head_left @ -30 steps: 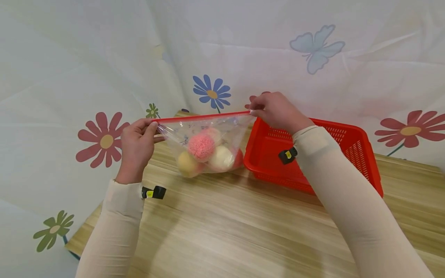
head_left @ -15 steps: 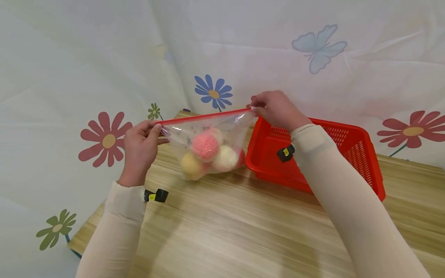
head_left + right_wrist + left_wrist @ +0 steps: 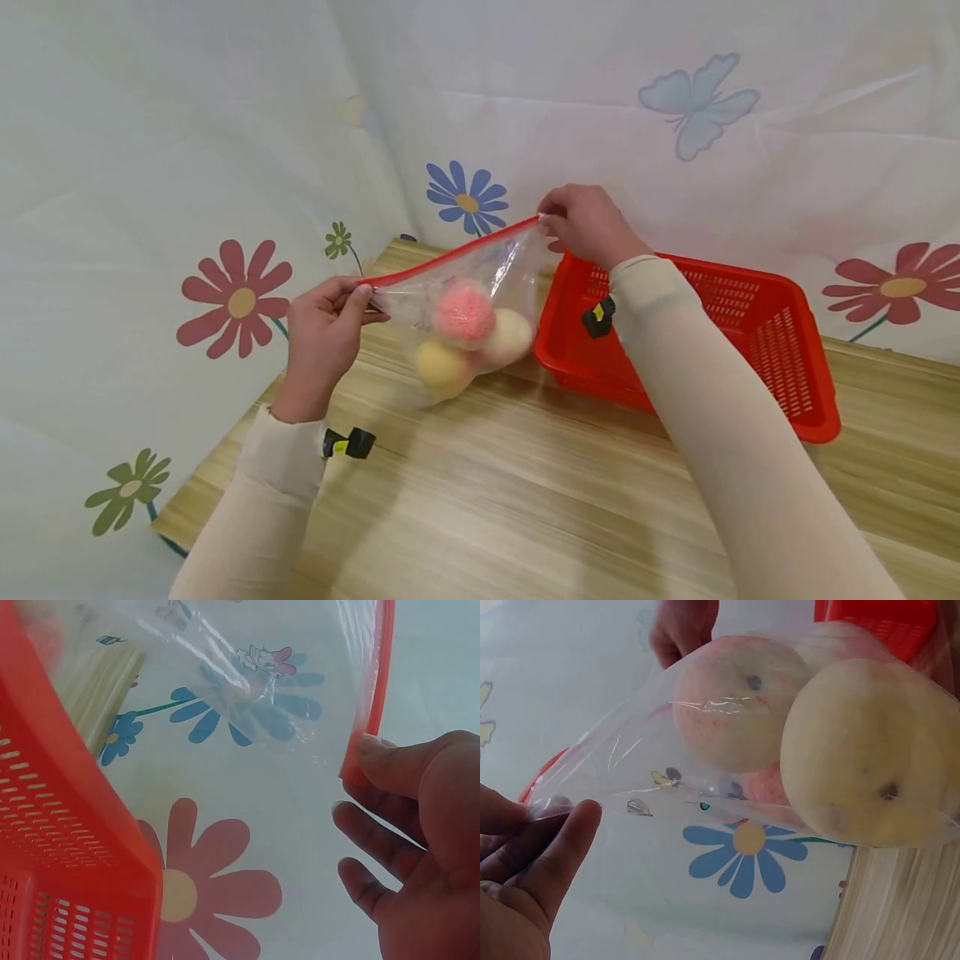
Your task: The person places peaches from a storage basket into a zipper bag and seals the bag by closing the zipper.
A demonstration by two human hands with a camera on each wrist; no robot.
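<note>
A clear zip-top bag [image 3: 480,283] with a red seal strip [image 3: 457,250] hangs stretched between the person's two hands above the far left part of the wooden table [image 3: 525,500]. The left hand [image 3: 326,333] pinches the lower left end of the strip between thumb and curled fingers; in the left wrist view the thumb and fingertips [image 3: 562,840] close on the bag's plastic corner. The right hand [image 3: 588,225] holds the higher right end, so the strip slopes upward from left to right. In the right wrist view the thumb [image 3: 409,769] presses against the end of the strip, while the other fingers lie loosely bent below it, apart from the plastic.

Inside the bag several soft balls sit bunched at the bottom: a fuzzy pink ball [image 3: 465,312] in front, a yellow ball [image 3: 442,367] beneath it and a cream ball [image 3: 510,333] to its right. The bag's lowest part hangs just above or on the table top; which one cannot be told.

A red plastic basket [image 3: 750,333] with slotted walls stands on the table just right of the bag, under the right forearm. Behind the table hangs a white cloth [image 3: 225,125] printed with flowers and a butterfly.
</note>
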